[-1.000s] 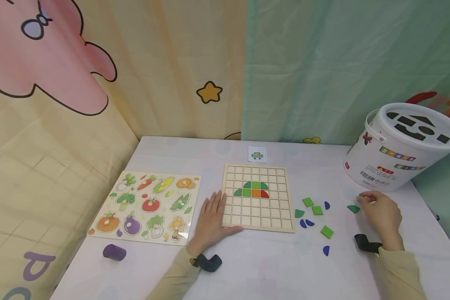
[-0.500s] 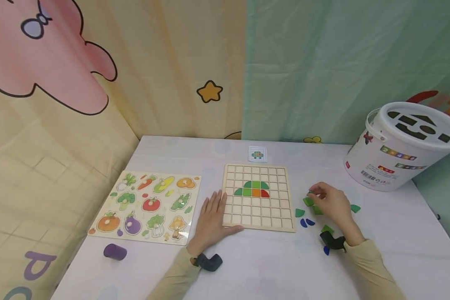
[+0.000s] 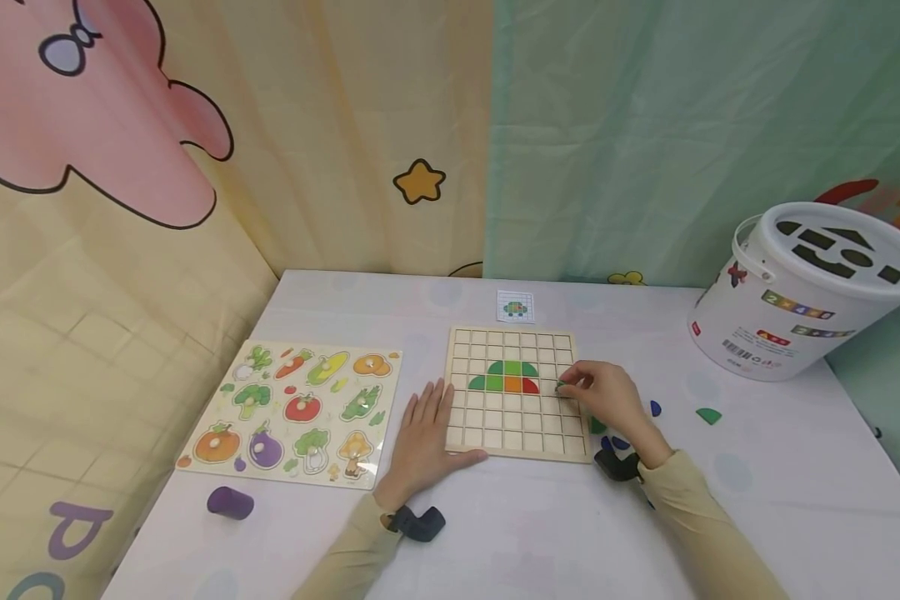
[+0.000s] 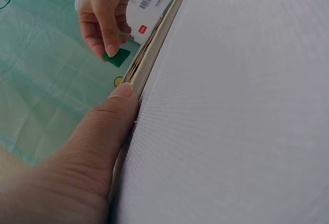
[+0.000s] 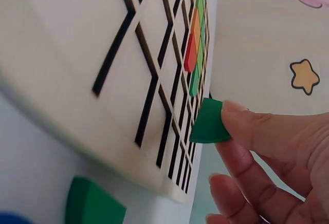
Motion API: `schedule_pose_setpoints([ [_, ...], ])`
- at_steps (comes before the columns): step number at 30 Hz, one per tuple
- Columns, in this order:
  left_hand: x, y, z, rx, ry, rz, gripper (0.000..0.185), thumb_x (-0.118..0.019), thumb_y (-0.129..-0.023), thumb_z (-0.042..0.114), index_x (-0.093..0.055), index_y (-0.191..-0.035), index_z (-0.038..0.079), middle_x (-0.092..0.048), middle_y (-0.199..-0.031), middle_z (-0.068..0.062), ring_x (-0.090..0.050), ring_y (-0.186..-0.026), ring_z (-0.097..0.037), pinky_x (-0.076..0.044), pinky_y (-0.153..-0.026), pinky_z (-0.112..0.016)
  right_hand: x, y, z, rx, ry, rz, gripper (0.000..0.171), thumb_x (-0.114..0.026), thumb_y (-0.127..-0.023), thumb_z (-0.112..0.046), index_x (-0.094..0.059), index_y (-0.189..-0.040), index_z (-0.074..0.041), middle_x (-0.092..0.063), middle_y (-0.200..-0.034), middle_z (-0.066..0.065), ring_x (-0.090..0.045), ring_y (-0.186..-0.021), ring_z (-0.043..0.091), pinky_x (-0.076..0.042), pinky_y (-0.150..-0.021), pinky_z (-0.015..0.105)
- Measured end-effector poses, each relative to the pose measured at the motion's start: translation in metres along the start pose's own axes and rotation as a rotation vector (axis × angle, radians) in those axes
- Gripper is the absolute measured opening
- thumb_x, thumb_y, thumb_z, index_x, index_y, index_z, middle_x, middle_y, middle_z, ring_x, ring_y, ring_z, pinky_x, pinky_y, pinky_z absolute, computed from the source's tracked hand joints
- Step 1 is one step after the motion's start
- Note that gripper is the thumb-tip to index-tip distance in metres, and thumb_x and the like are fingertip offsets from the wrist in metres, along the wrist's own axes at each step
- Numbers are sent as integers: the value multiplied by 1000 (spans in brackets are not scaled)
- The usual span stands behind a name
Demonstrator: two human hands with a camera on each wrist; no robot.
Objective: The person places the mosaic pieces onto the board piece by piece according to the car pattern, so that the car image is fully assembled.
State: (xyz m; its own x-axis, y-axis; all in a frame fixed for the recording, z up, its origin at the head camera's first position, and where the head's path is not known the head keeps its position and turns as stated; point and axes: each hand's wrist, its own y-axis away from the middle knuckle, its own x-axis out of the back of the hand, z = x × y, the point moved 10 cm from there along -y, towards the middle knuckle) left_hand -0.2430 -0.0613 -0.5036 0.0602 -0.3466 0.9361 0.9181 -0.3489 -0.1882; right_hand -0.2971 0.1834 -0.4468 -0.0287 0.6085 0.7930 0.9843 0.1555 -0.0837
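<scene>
The worktop (image 3: 510, 533) is white w/ faint pastel dots, set in a corner between a yellow curtain (image 3: 195, 208) w/ pink cartoon shape and a star, and a pale green curtain (image 3: 645, 142). Near the left edge lies a vegetable puzzle (image 3: 292, 412), a purple cylinder (image 3: 229, 503) in front of it. At the far right corner stands a white bucket (image 3: 787, 308) w/ shape slots in the lid; a small pattern card (image 3: 514, 307) lies near the far edge. The grid board (image 3: 516, 393) is in the middle, flat, w/ green, orange and red pieces in a dome shape. The left hand (image 3: 422, 437) rests w/ straight fingers at the board's left edge, thumb along its near edge. The right hand (image 3: 603, 398) is over the board's right side and pinches a dark green piece (image 5: 208, 123) between thumb and fingers, just above the grid, approx. beside the red piece. It is a quarter-circle; its long axis I cannot tell. Loose blue and green pieces (image 3: 708, 415) lie right of the board.
</scene>
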Motion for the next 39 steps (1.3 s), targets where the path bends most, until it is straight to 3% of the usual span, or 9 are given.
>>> schedule_pose_setpoints([
  [7, 2, 0, 1, -10, 4, 20, 112, -53, -73, 78, -25, -149, 0, -21, -154, -17, -13, -142, -30, -8, -114, -45, -15, -10, -9, 31, 14, -55, 6, -73, -84, -14, -73, -88, -9, -64, -77, -1, -50, -66, 17, -40, -57, 31],
  [15, -1, -1, -1, 9, -5, -13, 113, -52, -73, 79, -22, -150, 2, -17, -155, -15, -9, -143, -28, -3, -114, -41, -21, -14, -10, 20, 28, -82, 5, -70, -86, -11, -73, -88, -8, -64, -79, -1, -50, -66, 16, -41, -58, 31],
  [21, 0, -1, 0, 0, -1, 4, 112, -53, -73, 78, -24, -149, 2, -20, -154, -16, -11, -142, -30, -5, -114, -43, -19, -16, -9, 1, 54, -66, 7, -72, -85, -14, -74, -88, -8, -66, -78, 0, -56, -70, 17, -45, -62, 36],
  [30, -2, -1, -1, 13, -1, -18, 113, -52, -73, 79, -22, -150, 3, -17, -155, -15, -8, -143, -27, -2, -114, -42, -22, -17, -4, -21, 60, -74, 8, -72, -85, -15, -73, -83, -7, -63, -75, -1, -54, -65, 16, -44, -57, 33],
  [39, 1, 0, 1, -14, 9, 24, 112, -55, -73, 78, -26, -148, 0, -22, -154, -17, -13, -142, -30, -7, -114, -45, -25, -16, 0, -22, 50, -82, 7, -72, -85, -14, -74, -82, -8, -65, -79, 0, -56, -70, 17, -46, -62, 36],
])
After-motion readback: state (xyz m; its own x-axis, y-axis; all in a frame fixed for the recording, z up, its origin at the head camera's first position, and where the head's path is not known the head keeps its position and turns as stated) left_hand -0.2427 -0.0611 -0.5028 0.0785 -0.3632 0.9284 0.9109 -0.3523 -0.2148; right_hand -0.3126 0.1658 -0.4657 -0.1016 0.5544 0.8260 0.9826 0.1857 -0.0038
